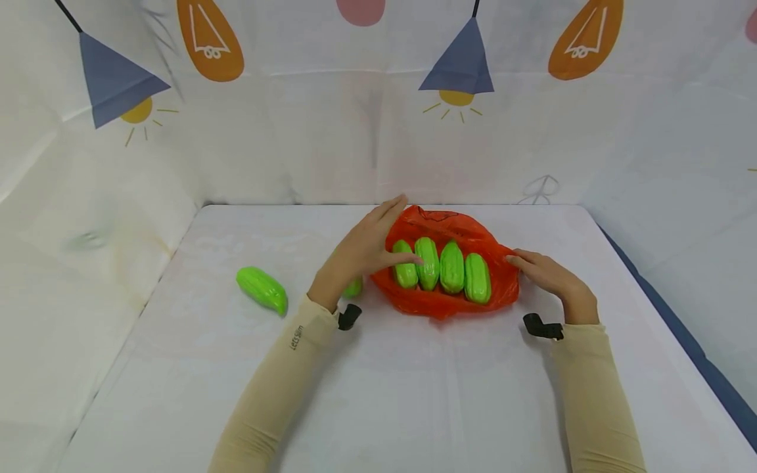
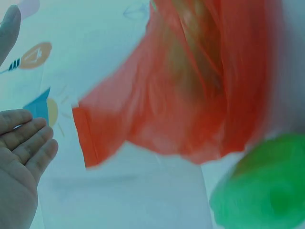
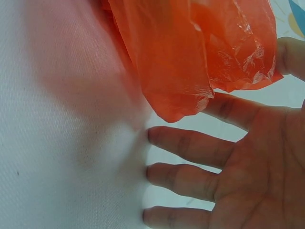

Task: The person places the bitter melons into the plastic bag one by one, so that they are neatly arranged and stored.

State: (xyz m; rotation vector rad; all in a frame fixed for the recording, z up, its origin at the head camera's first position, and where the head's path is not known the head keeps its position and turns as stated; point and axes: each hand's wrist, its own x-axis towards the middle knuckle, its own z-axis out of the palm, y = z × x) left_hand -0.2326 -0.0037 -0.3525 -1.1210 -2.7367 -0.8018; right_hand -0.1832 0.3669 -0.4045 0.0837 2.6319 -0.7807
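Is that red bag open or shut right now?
Open. In the head view, the red bag gapes wide, with four green vegetables visible inside.

wht tbl [image 1: 443,394], wht backdrop [image 1: 331,138], lamp prints [image 1: 459,64]

Head cam: up on the person's side, facing forward and down; widest and farthest, gets surface [image 1: 461,394], left hand [image 1: 362,246], right hand [image 1: 547,276], printed backdrop [image 1: 331,138]. Left wrist cam: very close, turned sideways, looks past red bag [image 1: 503,282] at backdrop, left hand at left edge. Right wrist cam: close, also sideways, surface filling left side, right palm at right edge. All three share bag; backdrop prints too, just a corner in right wrist.
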